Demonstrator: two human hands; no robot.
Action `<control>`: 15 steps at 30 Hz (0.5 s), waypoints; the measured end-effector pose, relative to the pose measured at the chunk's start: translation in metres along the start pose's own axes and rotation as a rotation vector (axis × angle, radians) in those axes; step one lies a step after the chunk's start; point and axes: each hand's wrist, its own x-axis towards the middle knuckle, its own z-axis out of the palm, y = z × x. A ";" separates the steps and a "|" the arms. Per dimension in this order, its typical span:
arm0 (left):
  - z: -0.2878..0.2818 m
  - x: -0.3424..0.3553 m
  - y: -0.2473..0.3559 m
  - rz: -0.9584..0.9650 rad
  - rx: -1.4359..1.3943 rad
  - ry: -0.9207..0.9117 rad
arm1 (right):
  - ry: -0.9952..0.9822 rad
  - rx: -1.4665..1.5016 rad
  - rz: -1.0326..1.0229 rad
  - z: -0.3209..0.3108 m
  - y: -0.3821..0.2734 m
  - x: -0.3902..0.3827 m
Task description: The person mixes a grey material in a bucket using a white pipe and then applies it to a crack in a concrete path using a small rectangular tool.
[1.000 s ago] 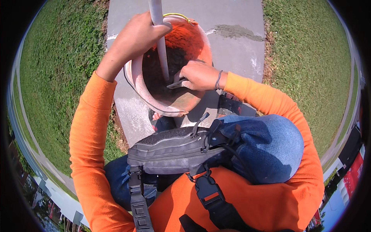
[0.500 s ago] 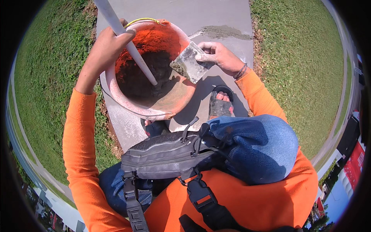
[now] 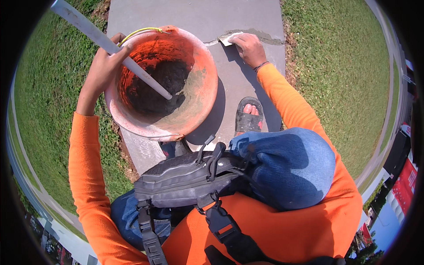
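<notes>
My left hand (image 3: 105, 66) is closed round a white plastic pipe (image 3: 86, 27) at the bucket's left rim, thumb across it. The pipe leans into the orange-red bucket (image 3: 201, 104), its lower end at the wet grey mortar (image 3: 152, 99) inside. Ahead and to the right, my right hand (image 3: 251, 49) pinches a flat, pale rectangular scraper plate (image 3: 229, 39). That plate is tilted low against a strip of wet mortar (image 3: 267, 37) on the concrete path (image 3: 185, 12). My hand covers part of the plate.
Grass borders the path on the left (image 3: 48, 88) and right (image 3: 340, 88). My sandalled foot (image 3: 249, 114) stands right of the bucket. A black waist bag (image 3: 185, 181) lies across my lap. The bucket has a wire handle with a yellow sleeve (image 3: 139, 32).
My right hand has carried the scraper plate from the bucket's right rim forward to the mortar strip. The bucket, pipe and left hand appear slightly further left.
</notes>
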 end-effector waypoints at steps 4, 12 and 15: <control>-0.002 -0.003 -0.003 0.015 0.019 0.025 | 0.037 -0.043 -0.045 -0.002 -0.004 -0.003; -0.004 0.007 0.001 0.034 0.016 -0.029 | -0.056 -0.056 0.086 -0.007 -0.004 0.002; 0.000 0.006 0.013 0.021 0.004 -0.035 | 0.011 -0.035 0.097 -0.013 -0.008 0.007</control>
